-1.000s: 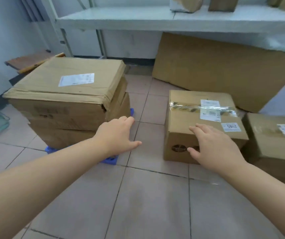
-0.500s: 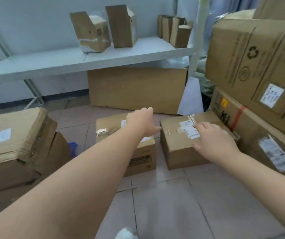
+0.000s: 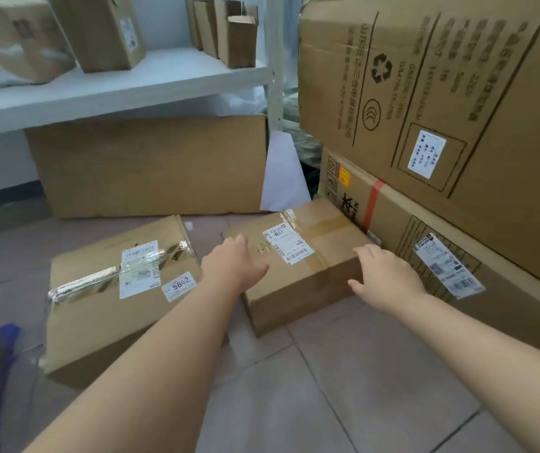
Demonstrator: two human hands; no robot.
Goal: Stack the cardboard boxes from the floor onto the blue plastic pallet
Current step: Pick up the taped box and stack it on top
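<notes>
**Hands reaching for a small box on the tiled floor**

Tiles cover the floor, pale pink-grey with thin dark lines between them. Two bare arms stretch out over the tiles. The left hand is open and lies flat on the left top edge of a small cardboard box. The right hand is open too, fingers spread, at the right front corner of the same box. Neither hand has closed around it. The box sits on the floor, sealed with brown tape, with a white label on top.

Just to its left lies a second box, also on the floor, with shiny clear tape and a sticker that reads 5842. At the far left edge a bit of the blue pallet shows, low down and blurry.

On the right, the small box touches a long low carton with a red stripe. A very big carton with a recycling sign rests on top of it.

Farther back, a wide brown carton stands against the wall under a white shelf. Small brown boxes stand on the shelf. A white sheet leans beside the shelf leg.
</notes>
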